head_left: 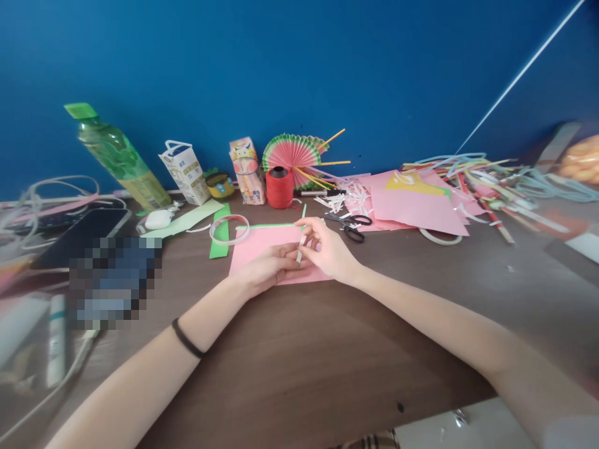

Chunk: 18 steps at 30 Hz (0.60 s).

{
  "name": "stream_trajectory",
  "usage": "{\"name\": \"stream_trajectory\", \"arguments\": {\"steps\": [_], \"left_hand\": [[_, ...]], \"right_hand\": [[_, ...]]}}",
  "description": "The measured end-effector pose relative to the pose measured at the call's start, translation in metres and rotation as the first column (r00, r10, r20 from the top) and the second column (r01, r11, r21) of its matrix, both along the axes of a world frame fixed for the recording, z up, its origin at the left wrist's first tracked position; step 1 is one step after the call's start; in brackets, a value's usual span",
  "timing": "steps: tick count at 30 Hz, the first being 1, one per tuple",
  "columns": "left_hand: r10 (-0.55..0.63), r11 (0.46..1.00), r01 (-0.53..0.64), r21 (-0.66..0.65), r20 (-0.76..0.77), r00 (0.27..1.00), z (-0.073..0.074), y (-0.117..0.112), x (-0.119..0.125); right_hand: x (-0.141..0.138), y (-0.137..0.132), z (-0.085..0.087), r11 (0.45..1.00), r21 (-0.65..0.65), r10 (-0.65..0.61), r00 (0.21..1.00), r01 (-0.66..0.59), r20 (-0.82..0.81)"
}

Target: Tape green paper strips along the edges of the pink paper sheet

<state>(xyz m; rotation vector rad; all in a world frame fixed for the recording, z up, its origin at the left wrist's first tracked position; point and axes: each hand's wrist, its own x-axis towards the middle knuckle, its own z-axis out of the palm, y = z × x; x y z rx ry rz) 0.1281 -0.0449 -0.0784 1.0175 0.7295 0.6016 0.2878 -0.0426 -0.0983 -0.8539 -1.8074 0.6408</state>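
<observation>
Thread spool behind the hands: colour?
Red thread spool with a black top, clearest in the head view.
</observation>
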Motion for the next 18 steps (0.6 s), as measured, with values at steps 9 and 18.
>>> {"name": "stream_trajectory", "arguments": {"steps": [9, 18], "left_hand": [[0.011, 0.998, -0.009, -0.054, 0.034, 0.999, 0.0022, 0.0009, 0.0002], [0.015, 0.999, -0.012, 0.034, -0.069, 0.997, 0.0008, -0.001, 0.004]], "right_hand": [[0.0034, 0.0013, 0.002, 0.988, 0.14, -0.075, 0.997, 0.072, 0.014], [0.0039, -0.0007, 0.0058, 0.987, 0.152, -0.055, 0.998, 0.054, 0.003]]}}
